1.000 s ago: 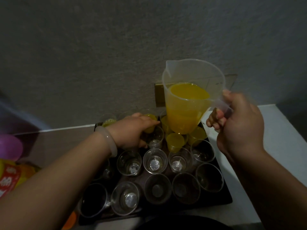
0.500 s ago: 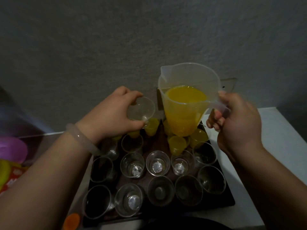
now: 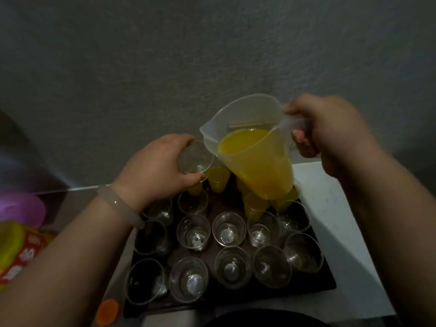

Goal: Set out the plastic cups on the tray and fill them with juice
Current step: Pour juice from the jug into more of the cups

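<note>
My left hand (image 3: 157,168) holds an empty clear plastic cup (image 3: 195,157) in the air above the back of the dark tray (image 3: 325,283). My right hand (image 3: 328,135) grips the handle of a translucent jug (image 3: 254,147) half full of orange juice, tilted left with its spout touching the cup's rim. No juice is seen flowing. On the tray stand several empty clear cups (image 3: 228,228) in rows, and several juice-filled cups (image 3: 218,179) at the back, partly hidden by the jug.
The tray sits on a white counter (image 3: 330,201) against a grey wall. At the left are a purple bowl (image 3: 21,208), a yellow and red package (image 3: 16,253) and an orange lid (image 3: 107,312) near the tray's front left corner.
My left hand lifted an empty cup off the tray and brought it up beside the jug. My right hand tilted the jug leftward toward that cup.
</note>
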Tool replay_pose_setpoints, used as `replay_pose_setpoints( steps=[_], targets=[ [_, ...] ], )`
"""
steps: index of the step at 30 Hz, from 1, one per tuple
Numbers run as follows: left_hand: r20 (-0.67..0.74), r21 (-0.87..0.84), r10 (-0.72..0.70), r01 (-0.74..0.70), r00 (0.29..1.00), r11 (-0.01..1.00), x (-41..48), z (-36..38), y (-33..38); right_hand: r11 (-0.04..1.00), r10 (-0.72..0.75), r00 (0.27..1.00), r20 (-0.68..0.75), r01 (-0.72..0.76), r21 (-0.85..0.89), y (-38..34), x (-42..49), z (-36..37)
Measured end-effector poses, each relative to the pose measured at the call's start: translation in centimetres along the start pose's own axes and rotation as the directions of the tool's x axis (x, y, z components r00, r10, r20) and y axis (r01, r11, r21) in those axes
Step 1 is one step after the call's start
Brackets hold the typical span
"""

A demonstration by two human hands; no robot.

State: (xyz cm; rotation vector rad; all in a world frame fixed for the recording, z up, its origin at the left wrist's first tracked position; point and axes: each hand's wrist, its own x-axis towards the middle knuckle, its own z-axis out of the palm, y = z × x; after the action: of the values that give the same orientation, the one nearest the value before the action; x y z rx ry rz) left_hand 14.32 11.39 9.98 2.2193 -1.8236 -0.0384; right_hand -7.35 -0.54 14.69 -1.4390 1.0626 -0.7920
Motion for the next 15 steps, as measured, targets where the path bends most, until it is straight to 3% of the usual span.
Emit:
replay_pose_setpoints(
  steps=[15],
  targets=[
    [0.009, 0.096, -0.043, 0.042, 0.999, 0.995, -0.1, -0.1, 0.0, 0.890, 0.037, 0.991, 0.132, 0.027, -0.456, -3.4, 0.2, 2.2]
  ],
)
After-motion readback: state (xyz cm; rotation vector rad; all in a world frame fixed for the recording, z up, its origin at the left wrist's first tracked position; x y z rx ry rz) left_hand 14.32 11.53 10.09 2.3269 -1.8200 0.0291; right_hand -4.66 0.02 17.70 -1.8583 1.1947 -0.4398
